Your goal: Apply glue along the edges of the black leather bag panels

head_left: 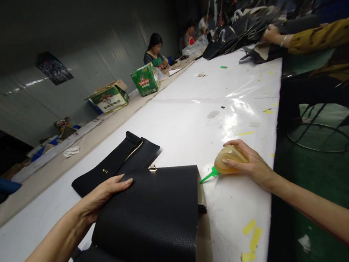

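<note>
My left hand [113,192] grips the upper left edge of a black leather piece [150,213], thumb on top and the other fingers hidden beneath. This piece has a small gold clasp [153,168] on its far edge and a pale inner side along its right edge. In my right hand [251,163] is a soft glue bottle [229,160] with amber contents, tilted to the left. Its thin green nozzle [209,175] points at the right edge of the leather, at or very near it. Behind lies another black leather piece [116,157] with gold hardware.
The white-covered table [179,121] bears yellow tape scraps [253,239]. Green cardboard boxes [145,80] stand along the far side. A co-worker's yellow sleeve [327,33] reaches in at right, beside a black material pile [238,31]. Another person [156,55] sits beyond.
</note>
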`<action>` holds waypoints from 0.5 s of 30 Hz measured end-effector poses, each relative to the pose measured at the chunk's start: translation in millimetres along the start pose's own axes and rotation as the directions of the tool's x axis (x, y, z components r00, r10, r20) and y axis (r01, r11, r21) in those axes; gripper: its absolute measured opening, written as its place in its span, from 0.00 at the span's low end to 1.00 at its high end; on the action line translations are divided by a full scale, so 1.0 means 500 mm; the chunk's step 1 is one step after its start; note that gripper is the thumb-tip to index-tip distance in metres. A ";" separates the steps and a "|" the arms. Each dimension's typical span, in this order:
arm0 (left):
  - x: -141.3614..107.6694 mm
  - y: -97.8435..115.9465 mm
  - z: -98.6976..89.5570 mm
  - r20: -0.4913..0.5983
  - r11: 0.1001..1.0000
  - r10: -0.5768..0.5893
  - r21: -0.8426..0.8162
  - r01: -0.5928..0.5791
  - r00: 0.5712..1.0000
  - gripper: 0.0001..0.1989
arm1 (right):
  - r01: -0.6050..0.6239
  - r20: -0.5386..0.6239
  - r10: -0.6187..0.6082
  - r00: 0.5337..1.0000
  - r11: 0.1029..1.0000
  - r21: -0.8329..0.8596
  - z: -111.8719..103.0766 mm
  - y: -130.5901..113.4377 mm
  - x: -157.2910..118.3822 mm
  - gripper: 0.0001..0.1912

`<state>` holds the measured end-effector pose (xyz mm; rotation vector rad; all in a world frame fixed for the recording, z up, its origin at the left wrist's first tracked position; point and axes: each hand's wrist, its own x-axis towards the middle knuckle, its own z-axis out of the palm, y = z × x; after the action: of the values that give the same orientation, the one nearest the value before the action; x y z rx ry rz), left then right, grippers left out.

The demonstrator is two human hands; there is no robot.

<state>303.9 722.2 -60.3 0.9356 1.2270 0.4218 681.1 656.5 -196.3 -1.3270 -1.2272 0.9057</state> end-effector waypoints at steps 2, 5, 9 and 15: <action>0.002 -0.001 -0.002 -0.018 1.000 -0.005 0.000 0.005 1.000 0.21 | -0.002 0.000 0.002 1.000 1.000 0.007 0.004 0.000 -0.002 0.24; 0.001 0.000 -0.002 -0.022 1.000 -0.001 0.003 0.001 1.000 0.21 | -0.022 0.058 0.020 0.998 1.000 0.020 0.010 -0.005 -0.012 0.22; -0.003 0.004 0.002 0.008 1.000 -0.005 0.010 0.005 1.000 0.20 | -0.021 0.059 0.020 0.998 1.000 0.017 0.010 -0.004 -0.001 0.23; -0.006 0.007 0.006 0.004 1.000 0.001 0.008 -0.001 1.000 0.19 | -0.034 0.002 0.034 0.999 0.999 0.014 0.013 -0.005 -0.003 0.23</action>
<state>306.2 720.7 -55.6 0.9434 1.2253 0.4157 674.0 656.1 -195.3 -1.3401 -1.2006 0.9382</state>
